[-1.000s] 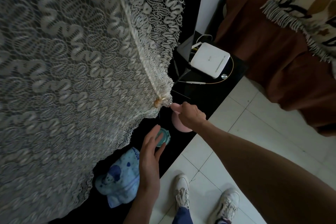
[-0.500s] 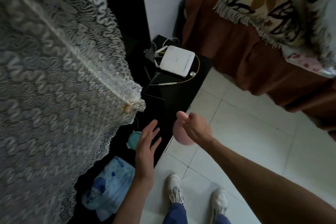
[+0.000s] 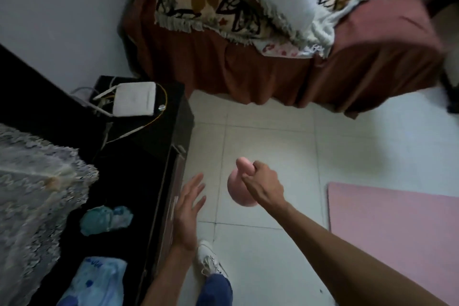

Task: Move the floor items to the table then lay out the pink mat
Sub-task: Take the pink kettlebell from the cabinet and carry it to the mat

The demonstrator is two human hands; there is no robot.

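Observation:
My right hand (image 3: 263, 185) is closed around the handle of a round pink object (image 3: 237, 192) and holds it in the air over the white tiled floor (image 3: 268, 136). My left hand (image 3: 188, 208) is flat with fingers spread, empty, next to the edge of the black table (image 3: 159, 154). The pink mat (image 3: 392, 233) lies flat on the floor at the right, partly cut off by the frame. On the table sit a crumpled teal item (image 3: 104, 220) and a blue patterned package (image 3: 96, 283).
A lace cloth (image 3: 32, 196) drapes over something at the left. A white router (image 3: 135, 99) with cables rests on the table's far end. A bed with a brown cover (image 3: 273, 67) and patterned blanket fills the back. My white shoe (image 3: 208, 259) stands by the table.
The view has swung right from the table toward the floor and the mat. My right hand carried the pink object away from the table's edge. My left hand drew back off the table.

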